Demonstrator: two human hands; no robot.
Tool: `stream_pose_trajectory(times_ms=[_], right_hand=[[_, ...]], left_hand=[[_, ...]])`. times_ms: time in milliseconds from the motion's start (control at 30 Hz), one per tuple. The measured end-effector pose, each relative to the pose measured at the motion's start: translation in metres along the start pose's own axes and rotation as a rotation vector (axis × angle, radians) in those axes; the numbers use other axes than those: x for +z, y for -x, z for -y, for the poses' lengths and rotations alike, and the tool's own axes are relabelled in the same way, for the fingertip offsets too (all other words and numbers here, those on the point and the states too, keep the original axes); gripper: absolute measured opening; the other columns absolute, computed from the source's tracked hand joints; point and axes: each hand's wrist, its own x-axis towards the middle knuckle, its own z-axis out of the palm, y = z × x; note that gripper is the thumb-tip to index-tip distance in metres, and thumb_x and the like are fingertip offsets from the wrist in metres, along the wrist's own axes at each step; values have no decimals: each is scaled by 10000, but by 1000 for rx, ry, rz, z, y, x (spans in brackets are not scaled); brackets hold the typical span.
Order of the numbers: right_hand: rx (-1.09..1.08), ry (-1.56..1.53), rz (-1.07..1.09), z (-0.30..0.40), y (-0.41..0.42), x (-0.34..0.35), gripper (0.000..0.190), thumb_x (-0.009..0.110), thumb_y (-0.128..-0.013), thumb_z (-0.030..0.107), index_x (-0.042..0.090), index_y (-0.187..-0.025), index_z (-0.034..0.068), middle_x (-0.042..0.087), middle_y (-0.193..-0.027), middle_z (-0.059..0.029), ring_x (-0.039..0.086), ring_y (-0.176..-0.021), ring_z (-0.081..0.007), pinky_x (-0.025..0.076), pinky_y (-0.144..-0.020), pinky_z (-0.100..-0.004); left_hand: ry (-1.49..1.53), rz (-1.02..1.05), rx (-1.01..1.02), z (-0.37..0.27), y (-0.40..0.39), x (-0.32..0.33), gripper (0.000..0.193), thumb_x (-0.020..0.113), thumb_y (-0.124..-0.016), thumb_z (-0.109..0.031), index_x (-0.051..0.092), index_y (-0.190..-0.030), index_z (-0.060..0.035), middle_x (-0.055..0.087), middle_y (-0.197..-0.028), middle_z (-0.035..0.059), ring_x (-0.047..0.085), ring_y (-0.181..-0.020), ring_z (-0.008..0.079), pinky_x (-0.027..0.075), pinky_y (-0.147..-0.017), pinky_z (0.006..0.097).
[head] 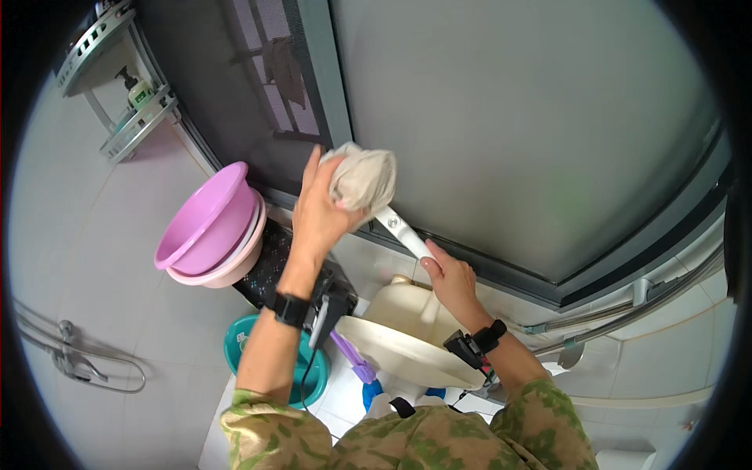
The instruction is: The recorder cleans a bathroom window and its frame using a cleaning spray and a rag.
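My left hand (323,214) presses a beige cloth (364,176) around the far end of a white-handled tool. The tool's head is hidden under the cloth. My right hand (455,279) grips the lower part of the white handle (402,232), which has a small round button or fitting on it. Both hands are raised in front of a dark-framed frosted glass panel (499,129). Beneath the right hand is a cream washbasin (405,349).
Stacked pink and white plastic basins (205,217) rest on a dark speckled surface (270,258) at left. A teal tub (317,376) stands on the floor beside a purple handle (352,355). A corner shelf (141,123) holds a pump bottle (138,91). A shower mixer (70,352) is on the left wall.
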Motion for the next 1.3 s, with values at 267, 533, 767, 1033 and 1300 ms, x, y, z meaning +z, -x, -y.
stream_pose_trajectory(times_ms=[267,533,767,1033,1300], right_hand=[[-250,372,-33,-18,6,-4,352,618,-827,264,589,-1151,129,611,-711,-112,616,-612,-285,492,-560,-391],[-626,594,-153,-10,-19,-22,375,647,-783,246,590,-1138,137,517,-643,-40,566,-534,-212,475,-475,-358],[-597,526,-11,3,-17,19,416,627,-784,191,560,-1187,113,538,-687,-61,576,-556,-232,474,-474,-339],[-670,811,138,9,-41,65,412,551,-786,171,540,-1193,112,566,-711,-66,603,-594,-207,481,-435,-325],[-497,625,-16,-38,7,-53,426,626,-800,223,539,-1211,148,524,-668,-59,565,-561,-228,459,-462,-355]], left_hand=[[1116,-225,-821,52,107,29,445,682,-712,1,523,-1127,-5,622,-1026,94,620,-886,190,504,-760,295],[1230,-317,-1179,48,130,75,469,685,-753,-47,466,-1165,-2,601,-1043,128,620,-890,238,526,-746,349],[1208,-377,-1307,69,131,66,602,724,-735,-86,367,-1216,-23,558,-1104,132,600,-936,263,528,-746,411],[1378,-281,-1184,100,155,55,398,700,-744,-28,521,-1098,12,622,-1008,120,631,-859,228,531,-736,362],[1301,-286,-1045,72,127,86,569,711,-731,-41,380,-1194,-19,557,-1081,117,578,-958,223,489,-814,345]])
